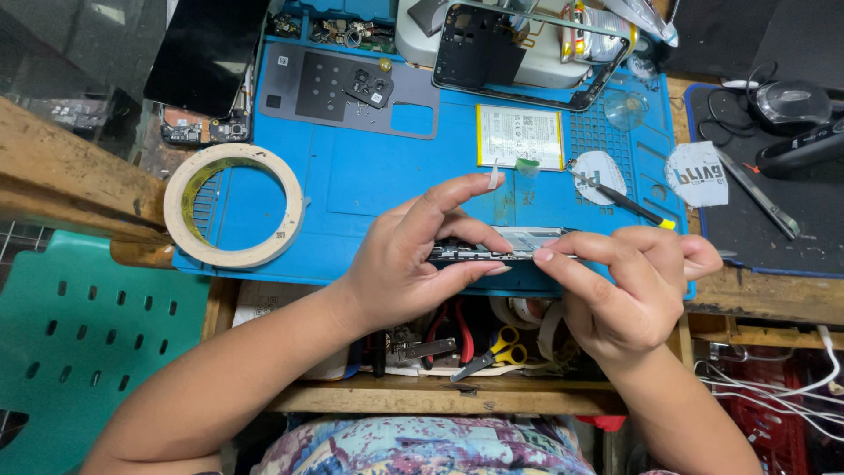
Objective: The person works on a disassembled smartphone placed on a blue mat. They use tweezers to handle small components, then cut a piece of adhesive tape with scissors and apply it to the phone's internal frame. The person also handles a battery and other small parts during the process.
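left hand (413,264): fingers clamped round the phone (492,249), thumb under, index arched over the top
right hand (629,286): thumb and index pinched on the phone's right end, other fingers curled in
phone: opened, held edge-on just above the near edge of the mat (369,176), between both hands
mat: blue, covers most of the bench
tape roll (233,205): left edge of mat, lying flat, well apart from the hands
back cover (347,92): grey, far left of mat, small screws on it
battery (520,136): white, flat on mat, just beyond the left index finger
frame (527,53): black, far side, leaning on a white box
screwdriver (624,200): black shaft, yellow tip, on mat near the right hand
drawer (457,343): open below the hands, red pliers and yellow scissors inside
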